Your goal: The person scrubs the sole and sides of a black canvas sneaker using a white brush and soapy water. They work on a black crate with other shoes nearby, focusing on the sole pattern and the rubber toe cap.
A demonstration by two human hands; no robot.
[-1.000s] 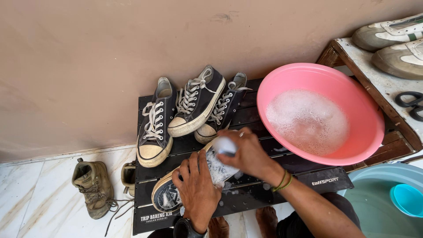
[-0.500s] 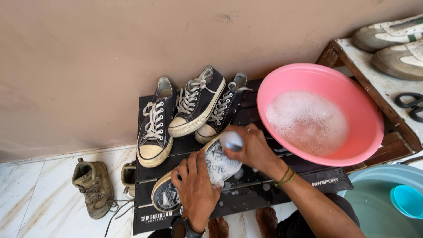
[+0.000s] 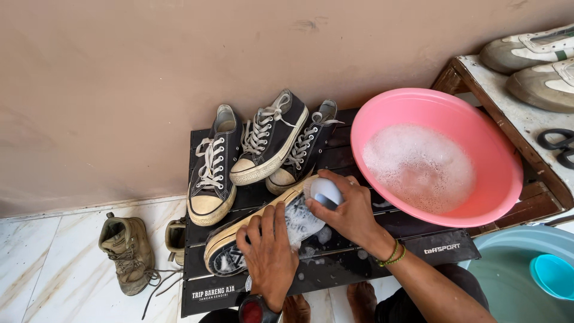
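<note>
My left hand flat, fingers pinning soapy sneaker; right hand curled tight on brush against its side.

Wet, soapy canvas sneaker — glossy pink plastic basin

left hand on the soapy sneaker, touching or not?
Touching. The head view shows the left hand pressed flat over the soapy sneaker, fingers wrapped on its side, no gap, while the right hand holds a white brush against it.
</note>
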